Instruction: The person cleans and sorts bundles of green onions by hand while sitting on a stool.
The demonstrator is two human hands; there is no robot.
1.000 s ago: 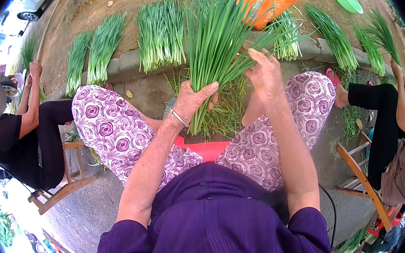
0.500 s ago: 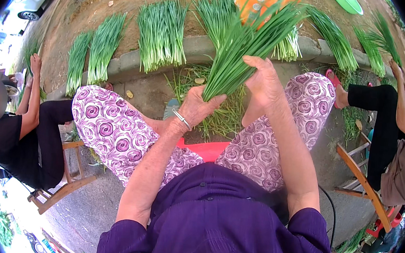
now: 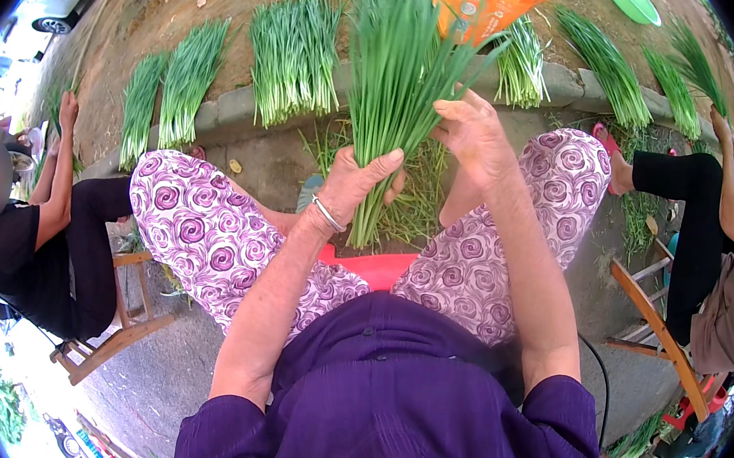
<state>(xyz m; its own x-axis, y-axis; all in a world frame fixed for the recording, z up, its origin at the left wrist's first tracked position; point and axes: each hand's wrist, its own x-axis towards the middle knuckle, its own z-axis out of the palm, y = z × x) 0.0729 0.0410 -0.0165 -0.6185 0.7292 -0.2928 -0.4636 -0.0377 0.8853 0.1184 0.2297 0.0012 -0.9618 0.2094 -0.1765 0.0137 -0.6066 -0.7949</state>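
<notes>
My left hand grips a thick bunch of garlic chives around its lower stems, thumb across the front. The bunch stands nearly upright, with its pale stem ends below my fist and its leaf tips blurred at the top. My right hand is at the right side of the bunch, its thumb and fingers apart and partly curled beside the outer leaves. Whether its fingertips touch those leaves is hard to tell. Loose trimmings of chives lie on the ground behind the bunch, between my feet.
Several chive bundles lie along a stone curb. Behind the bunch is an orange bag; a green basin is farther right. Red plastic shows between my knees. People sit at left and right on wooden chairs.
The bunch has swung from leaning right to nearly upright, and its stem ends now show below my left hand. My right hand no longer lies against the bunch's middle; its fingers have spread.
</notes>
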